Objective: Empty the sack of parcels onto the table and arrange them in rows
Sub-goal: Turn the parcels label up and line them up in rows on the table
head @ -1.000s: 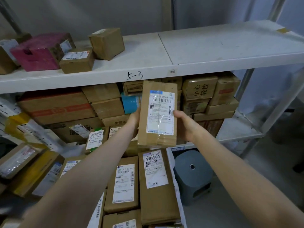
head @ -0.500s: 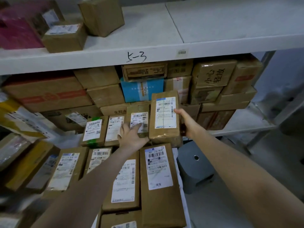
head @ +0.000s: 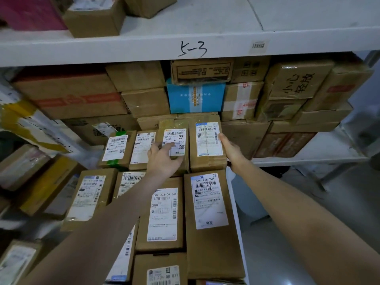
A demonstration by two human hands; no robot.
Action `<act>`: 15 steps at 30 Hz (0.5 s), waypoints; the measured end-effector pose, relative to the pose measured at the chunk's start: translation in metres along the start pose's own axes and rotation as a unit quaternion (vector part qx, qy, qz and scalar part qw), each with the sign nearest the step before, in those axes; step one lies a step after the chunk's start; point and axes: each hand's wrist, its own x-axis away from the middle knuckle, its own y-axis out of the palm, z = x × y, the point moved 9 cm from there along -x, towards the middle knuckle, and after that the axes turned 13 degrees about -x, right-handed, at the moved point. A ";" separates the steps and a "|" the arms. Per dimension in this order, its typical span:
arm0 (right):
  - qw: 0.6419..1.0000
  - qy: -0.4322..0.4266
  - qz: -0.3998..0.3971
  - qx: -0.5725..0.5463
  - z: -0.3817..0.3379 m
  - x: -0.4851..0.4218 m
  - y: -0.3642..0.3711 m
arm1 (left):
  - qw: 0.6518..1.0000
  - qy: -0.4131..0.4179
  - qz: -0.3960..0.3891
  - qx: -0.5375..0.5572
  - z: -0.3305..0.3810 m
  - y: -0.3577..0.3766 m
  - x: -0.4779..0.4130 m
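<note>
brown cardboard parcel (head: 207,140) sits at the bench (head: 232,202) right edge, ending the far row. right hand (head: 231,150) flat, fingers straight, against its right side. left hand (head: 164,159) rests, fingers relaxed, on the neighbouring parcel (head: 174,128).

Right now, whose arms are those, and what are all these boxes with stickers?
Both arms belong to one person. There is only one picture, taken by a camera worn on their head, so you see what they see, looking forward and down. The brown boxes are cardboard parcels with white shipping labels, lying in rows on the table. The left hand rests on one labelled parcel in the far row. The right hand presses flat against the side of the end parcel beside it. Behind them is a white shelf marked 5-3, with bigger cartons stacked under it.
</note>
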 end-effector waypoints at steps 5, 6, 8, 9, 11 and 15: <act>0.998 0.000 -0.055 -0.018 -0.005 0.001 0.012 | 0.999 -0.035 0.024 -0.024 -0.003 -0.003 0.002; 0.998 0.004 -0.061 -0.019 -0.001 0.001 0.014 | 0.999 -0.031 0.018 -0.038 -0.003 -0.002 0.002; 0.999 -0.006 -0.042 0.020 0.003 0.001 0.013 | 0.997 -0.011 -0.014 -0.078 -0.001 0.006 0.001; 0.998 -0.021 -0.025 0.048 0.000 0.000 0.012 | 0.995 -0.004 -0.029 -0.092 0.000 0.008 0.001; 0.991 -0.058 0.005 0.125 -0.009 0.001 0.012 | 0.994 -0.009 -0.047 -0.103 0.000 0.010 0.000; 0.923 -0.255 0.114 0.263 -0.050 0.039 0.011 | 0.996 -0.003 0.033 -0.088 0.010 -0.005 0.012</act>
